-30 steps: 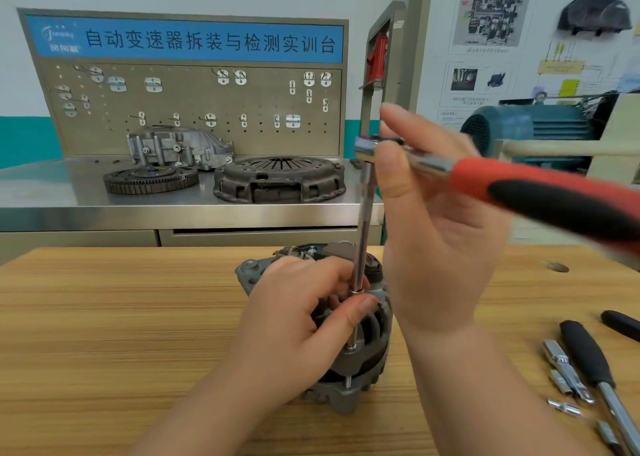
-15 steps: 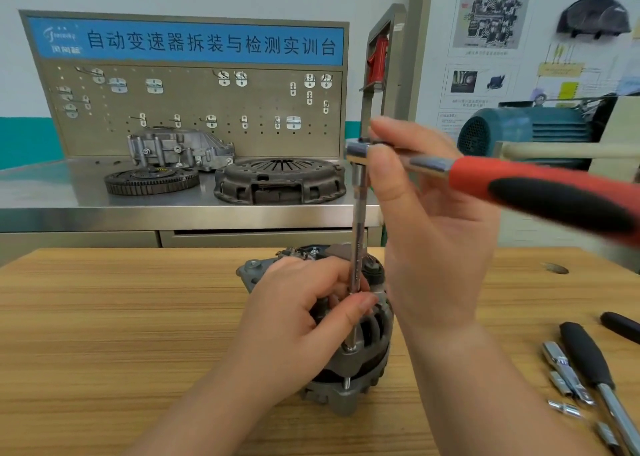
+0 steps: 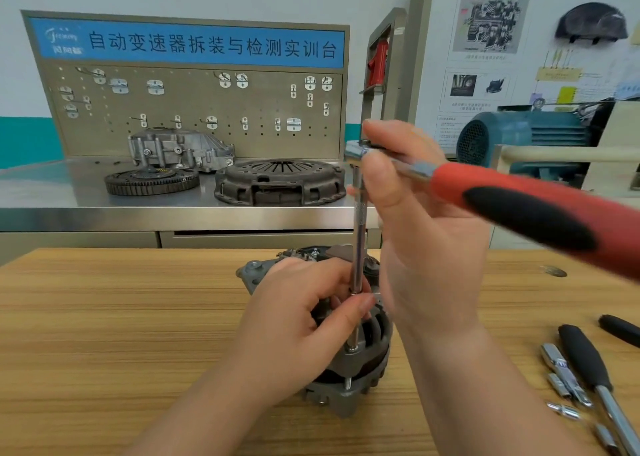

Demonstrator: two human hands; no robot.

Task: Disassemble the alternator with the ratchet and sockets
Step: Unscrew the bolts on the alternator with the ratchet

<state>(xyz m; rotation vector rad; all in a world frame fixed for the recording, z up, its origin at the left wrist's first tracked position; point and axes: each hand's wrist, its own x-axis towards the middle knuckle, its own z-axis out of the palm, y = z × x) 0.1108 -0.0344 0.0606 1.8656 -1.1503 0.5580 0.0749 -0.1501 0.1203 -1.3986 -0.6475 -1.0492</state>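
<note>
The grey alternator (image 3: 360,369) stands on the wooden table (image 3: 104,334) at the centre. My left hand (image 3: 304,324) grips its top, thumb against the lower end of a long chrome extension bar (image 3: 359,241) that stands upright on a bolt in the housing. My right hand (image 3: 415,220) pinches the head of the ratchet (image 3: 519,210) at the top of the bar; its red and black handle points right towards the camera. The socket on the bolt is mostly hidden by my left thumb.
Loose sockets and bits (image 3: 564,386) and two black-handled tools (image 3: 588,362) lie at the table's right edge. Behind stands a steel bench (image 3: 52,199) with a clutch cover (image 3: 280,182), a flywheel ring (image 3: 152,180) and a housing (image 3: 180,149). A teal motor (image 3: 519,137) sits back right.
The ratchet head and my right hand have shifted slightly to the left, the handle swinging a little. My left hand and the alternator have stayed in place.
</note>
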